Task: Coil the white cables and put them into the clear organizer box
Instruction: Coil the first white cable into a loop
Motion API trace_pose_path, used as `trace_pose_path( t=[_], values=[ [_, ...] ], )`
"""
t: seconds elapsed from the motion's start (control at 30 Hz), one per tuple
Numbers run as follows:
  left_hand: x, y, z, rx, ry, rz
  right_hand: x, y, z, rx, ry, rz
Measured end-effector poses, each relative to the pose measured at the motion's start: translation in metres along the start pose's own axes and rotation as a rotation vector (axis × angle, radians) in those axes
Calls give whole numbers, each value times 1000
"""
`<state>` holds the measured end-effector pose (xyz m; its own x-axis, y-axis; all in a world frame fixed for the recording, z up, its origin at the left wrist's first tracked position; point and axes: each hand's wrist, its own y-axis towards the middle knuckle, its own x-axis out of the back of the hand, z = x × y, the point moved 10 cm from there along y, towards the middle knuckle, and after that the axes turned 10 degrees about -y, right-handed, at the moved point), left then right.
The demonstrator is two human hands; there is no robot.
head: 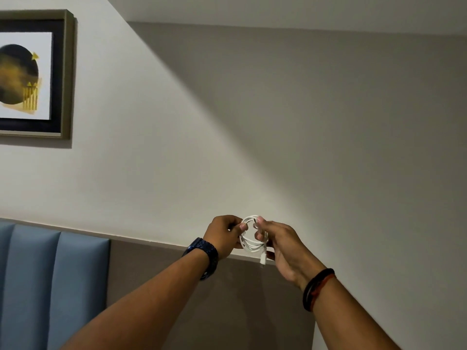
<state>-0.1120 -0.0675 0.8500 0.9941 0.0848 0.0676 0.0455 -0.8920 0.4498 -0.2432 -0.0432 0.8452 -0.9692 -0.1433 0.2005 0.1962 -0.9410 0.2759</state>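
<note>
A white cable [250,242] is wound into a small round coil, held up in the air in front of a wall. My left hand [222,236] pinches the coil's left side. My right hand [283,246] grips its right side, with a white plug end [263,260] hanging below the fingers. The clear organizer box is out of view.
A plain light wall fills most of the view. A framed picture [32,74] hangs at the upper left. A blue padded panel [50,286] and a grey panel [156,274] sit along the lower left. A dark watch is on my left wrist, bands on my right.
</note>
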Motion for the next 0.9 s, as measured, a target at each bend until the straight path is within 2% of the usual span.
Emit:
trace_pose_path(
  t=[0.1,0.2,0.37,0.43,0.53,0.77,0.9],
  values=[
    [3,1,0,11,-19,-12,-6,-2,7,84,-93,11],
    [2,1,-2,20,-29,-2,4,-5,15,146,-223,-128],
    [0,2,-7,9,-45,3,13,-14,39,367,-356,-312],
    [0,3,-9,8,-56,4,11,-16,42,408,-390,-291],
    [1,4,-10,4,-56,3,9,-13,32,325,-311,-204],
    [5,1,-4,19,-57,-10,7,-6,13,99,-93,-122],
    [6,0,-5,19,-56,-15,-8,-8,3,-33,29,57]
  ],
)
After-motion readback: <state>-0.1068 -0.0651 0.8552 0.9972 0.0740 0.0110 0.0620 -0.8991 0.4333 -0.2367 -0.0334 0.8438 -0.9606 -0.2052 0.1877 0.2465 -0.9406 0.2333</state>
